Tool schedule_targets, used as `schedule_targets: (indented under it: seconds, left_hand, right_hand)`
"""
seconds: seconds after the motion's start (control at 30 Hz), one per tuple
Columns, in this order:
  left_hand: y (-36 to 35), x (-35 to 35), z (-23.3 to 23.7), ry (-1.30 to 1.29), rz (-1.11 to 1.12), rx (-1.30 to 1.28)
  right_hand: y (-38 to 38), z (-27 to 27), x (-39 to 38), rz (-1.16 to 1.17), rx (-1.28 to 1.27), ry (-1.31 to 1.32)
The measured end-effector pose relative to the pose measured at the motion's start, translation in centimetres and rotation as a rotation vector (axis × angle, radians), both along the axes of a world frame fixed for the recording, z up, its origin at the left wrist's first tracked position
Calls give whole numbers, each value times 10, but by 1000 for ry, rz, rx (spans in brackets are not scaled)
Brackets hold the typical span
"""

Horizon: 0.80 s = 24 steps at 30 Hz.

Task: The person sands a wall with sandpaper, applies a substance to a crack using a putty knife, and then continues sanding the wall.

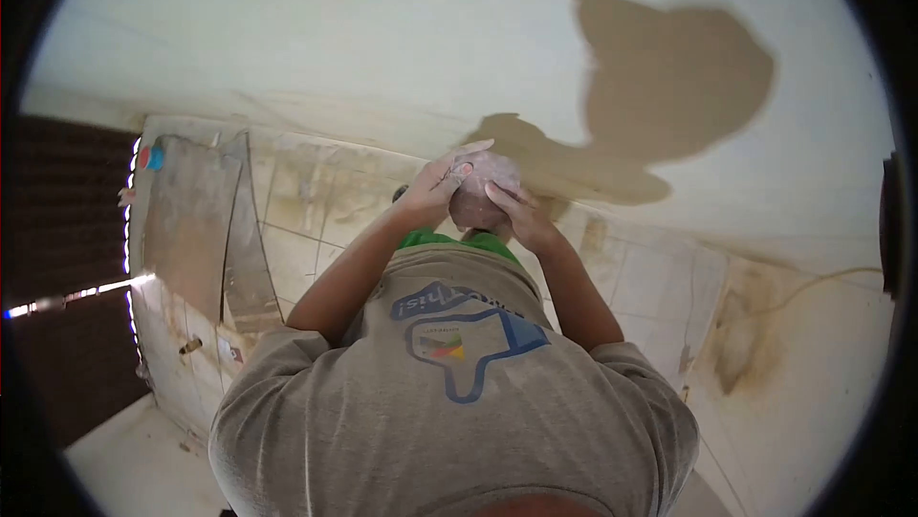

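A round, pinkish-grey, dusty-looking thing [475, 203] is held between my two hands in front of my waist; I cannot tell its exact kind. My left hand [438, 184] wraps its left side, with the fingers reaching over toward the top. On the right edge, my right hand [523, 218] grips it with the thumb and fingers bent around it. Both forearms stretch forward from my grey printed T-shirt [459, 393]. Green clothing [492, 245] shows just below the held thing.
A pale wall [335, 29] rises ahead, carrying my shadow. Stained light tiles [292, 240] cover the floor. To the left lie worn boards [186, 220], with a small blue-and-red item [151, 157] by them and a dark ridged panel [67, 278] beyond. A thin cable [822, 278] runs at right.
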<state>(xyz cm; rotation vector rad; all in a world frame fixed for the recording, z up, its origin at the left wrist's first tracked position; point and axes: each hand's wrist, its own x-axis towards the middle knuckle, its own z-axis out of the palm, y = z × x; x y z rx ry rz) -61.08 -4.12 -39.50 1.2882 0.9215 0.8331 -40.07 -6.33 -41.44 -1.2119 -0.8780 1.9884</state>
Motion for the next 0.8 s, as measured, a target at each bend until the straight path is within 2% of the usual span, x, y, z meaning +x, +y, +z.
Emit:
schedule_targets:
  seconds: [0.03, 0.07, 0.13, 0.2, 0.27, 0.33, 0.37, 0.47, 0.53, 0.6, 0.67, 0.7, 0.8]
  left_hand:
    - [-3, -15, 6, 95, 104, 47]
    - [-4, -28, 10, 189, 214, 96]
    - [-5, -61, 17, 48, 355, 14]
    - [-6, -102, 16, -50, 474, -19]
    - [-8, -149, 4, -89, 552, -20]
    - [-11, -196, -21, -70, 475, -75]
    - [-12, -218, -32, -65, 431, -101]
    - [-47, -252, 10, 270, 410, 143]
    - [-63, -270, 13, 14, 458, 187]
    - [-70, -300, 4, -172, 504, 216]
    - [-81, -344, -10, -286, 540, 202]
    - [-89, -364, -2, -314, 581, 175]
    - [-109, -408, 16, -454, 687, 87]
  right_hand:
    - [8, 9, -20, 32, 249, 17]
    - [19, 11, -34, 40, 515, -145]
    - [50, 17, -53, 43, 1073, -450]
    - [80, 26, -61, -356, 1226, -647]
    - [103, 82, -76, -531, 1018, -436]
    - [109, 127, -108, -512, 1076, -303]
    - [111, 125, -125, -456, 1032, -272]
    - [126, 96, -194, -249, 862, -222]
    - [95, 90, -277, -95, 568, -306]
    - [88, 26, -341, 197, 860, -174]
    - [43, 53, -419, 483, 831, -13]
    - [30, 56, -442, 620, 707, 19]
    - [18, 59, -497, 831, 553, -12]
